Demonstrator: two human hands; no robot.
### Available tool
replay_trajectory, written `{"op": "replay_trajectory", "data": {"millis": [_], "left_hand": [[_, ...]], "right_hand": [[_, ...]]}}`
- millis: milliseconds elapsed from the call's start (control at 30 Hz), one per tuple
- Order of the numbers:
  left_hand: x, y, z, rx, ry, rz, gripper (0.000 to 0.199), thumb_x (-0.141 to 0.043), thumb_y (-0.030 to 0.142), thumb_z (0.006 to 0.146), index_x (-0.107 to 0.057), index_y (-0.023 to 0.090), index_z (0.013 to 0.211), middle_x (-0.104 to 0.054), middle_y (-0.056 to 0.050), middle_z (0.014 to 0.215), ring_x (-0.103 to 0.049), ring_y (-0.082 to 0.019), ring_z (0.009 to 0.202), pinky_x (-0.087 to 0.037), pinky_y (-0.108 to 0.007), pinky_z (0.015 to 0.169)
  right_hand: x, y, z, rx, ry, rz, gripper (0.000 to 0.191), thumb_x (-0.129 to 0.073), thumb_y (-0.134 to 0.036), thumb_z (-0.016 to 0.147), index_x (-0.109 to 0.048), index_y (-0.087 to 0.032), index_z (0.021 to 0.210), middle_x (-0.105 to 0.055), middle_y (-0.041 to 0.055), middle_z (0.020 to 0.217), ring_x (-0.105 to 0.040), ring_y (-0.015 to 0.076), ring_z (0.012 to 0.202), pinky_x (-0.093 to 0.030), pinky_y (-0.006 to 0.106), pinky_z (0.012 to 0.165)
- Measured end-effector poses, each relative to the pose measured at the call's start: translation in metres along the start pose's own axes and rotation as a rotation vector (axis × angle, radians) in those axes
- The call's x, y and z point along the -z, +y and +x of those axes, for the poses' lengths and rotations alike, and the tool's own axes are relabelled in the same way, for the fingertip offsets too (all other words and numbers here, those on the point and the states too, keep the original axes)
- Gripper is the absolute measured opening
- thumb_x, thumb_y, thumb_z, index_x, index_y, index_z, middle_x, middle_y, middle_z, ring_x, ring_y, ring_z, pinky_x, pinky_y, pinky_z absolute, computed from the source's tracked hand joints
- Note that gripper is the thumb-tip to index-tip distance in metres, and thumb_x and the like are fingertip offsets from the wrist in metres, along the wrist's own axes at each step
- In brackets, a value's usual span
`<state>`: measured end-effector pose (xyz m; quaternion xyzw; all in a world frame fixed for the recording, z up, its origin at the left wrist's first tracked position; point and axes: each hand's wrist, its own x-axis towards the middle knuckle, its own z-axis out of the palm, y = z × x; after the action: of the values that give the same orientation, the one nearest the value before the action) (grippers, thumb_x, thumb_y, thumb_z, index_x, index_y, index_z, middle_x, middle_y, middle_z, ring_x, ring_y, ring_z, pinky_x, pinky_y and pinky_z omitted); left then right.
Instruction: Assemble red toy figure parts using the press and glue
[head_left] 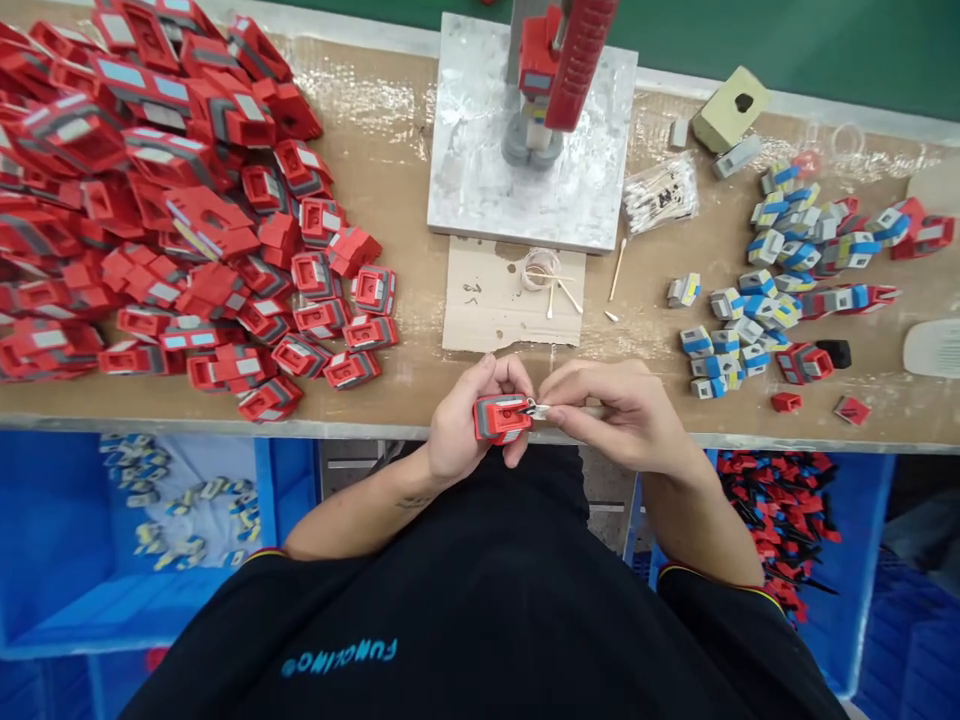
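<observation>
Near the table's front edge, my left hand (466, 418) is closed around a red toy body (501, 418), its hollow side facing up. From the right, my right hand (619, 412) pinches a small pale metallic piece (538, 411), whose tip touches the right end of the red body. The exact shape of that piece is partly hidden by my fingers. Just beyond my hands lies a cardboard piece (480, 310) with a small round container (540, 270) and cotton swabs (568, 293) on it.
A metal press plate (480, 140) with a red lever (581, 65) stands ahead. Red bodies (217, 220) are heaped left; grey, blue and yellow parts (757, 285) lie right. Bundled swabs (660, 195) lie beside the plate. Blue bins (60, 540) flank me below the table.
</observation>
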<state>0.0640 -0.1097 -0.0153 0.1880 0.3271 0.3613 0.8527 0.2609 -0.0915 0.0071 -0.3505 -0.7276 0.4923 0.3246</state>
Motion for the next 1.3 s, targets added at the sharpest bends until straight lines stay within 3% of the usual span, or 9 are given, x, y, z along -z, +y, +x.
{"op": "replay_trajectory", "data": {"millis": [300,533,767,900,1033,1300], "left_hand": [[0.004,0.003,-0.003,-0.087,0.016,0.160,0.061,-0.059,0.077,0.096,-0.061,0.019,0.078,-0.058,0.003,0.052,-0.048,-0.011,0.033,-0.035,-0.025,0.038],[0.004,0.005,-0.004,-0.082,-0.005,0.205,0.061,-0.056,0.079,0.097,-0.059,0.020,0.080,-0.056,0.004,0.051,-0.045,-0.011,0.033,-0.034,-0.024,0.038],[0.006,0.006,-0.006,-0.023,-0.061,0.226,0.059,-0.051,0.076,0.100,-0.056,0.021,0.081,-0.055,0.005,0.050,-0.042,-0.011,0.032,-0.032,-0.025,0.038],[0.006,0.003,-0.007,-0.005,-0.024,0.241,0.059,-0.050,0.078,0.099,-0.055,0.021,0.081,-0.054,0.005,0.052,-0.039,-0.010,0.033,-0.031,-0.025,0.036],[0.005,0.004,-0.010,-0.026,0.032,0.288,0.060,-0.050,0.078,0.098,-0.056,0.021,0.081,-0.053,0.005,0.056,-0.039,-0.010,0.035,-0.029,-0.026,0.037],[0.000,0.008,-0.013,-0.046,0.025,0.397,0.058,-0.050,0.072,0.100,-0.056,0.021,0.073,-0.052,0.001,0.066,-0.045,-0.014,0.059,-0.037,-0.032,0.056]], "right_hand": [[0.002,-0.011,0.003,0.055,-0.051,-0.147,0.013,-0.069,-0.019,0.102,-0.078,-0.022,0.093,-0.083,0.0055,0.085,-0.077,0.0157,0.072,-0.059,0.026,0.066],[0.003,-0.011,0.004,0.039,-0.091,-0.128,0.013,-0.068,-0.019,0.104,-0.075,-0.020,0.093,-0.082,0.0056,0.085,-0.076,0.0150,0.074,-0.059,0.025,0.068],[0.010,-0.013,0.010,-0.027,-0.237,-0.117,0.022,-0.063,-0.025,0.108,-0.068,-0.019,0.088,-0.070,-0.0015,0.072,-0.058,0.0085,0.059,-0.044,0.020,0.059],[0.006,-0.019,0.007,-0.063,-0.303,-0.307,0.035,-0.050,-0.034,0.114,-0.063,-0.020,0.085,-0.061,-0.0034,0.064,-0.052,0.0103,0.056,-0.037,0.024,0.059],[-0.002,-0.022,-0.001,-0.060,-0.290,-0.434,0.039,-0.044,-0.034,0.116,-0.061,-0.020,0.083,-0.054,-0.0039,0.060,-0.049,0.0114,0.053,-0.032,0.026,0.057],[-0.006,-0.019,-0.006,-0.038,-0.311,-0.259,0.038,-0.044,-0.033,0.116,-0.056,-0.022,0.082,-0.048,-0.0061,0.060,-0.040,0.0101,0.052,-0.029,0.025,0.054]]}}
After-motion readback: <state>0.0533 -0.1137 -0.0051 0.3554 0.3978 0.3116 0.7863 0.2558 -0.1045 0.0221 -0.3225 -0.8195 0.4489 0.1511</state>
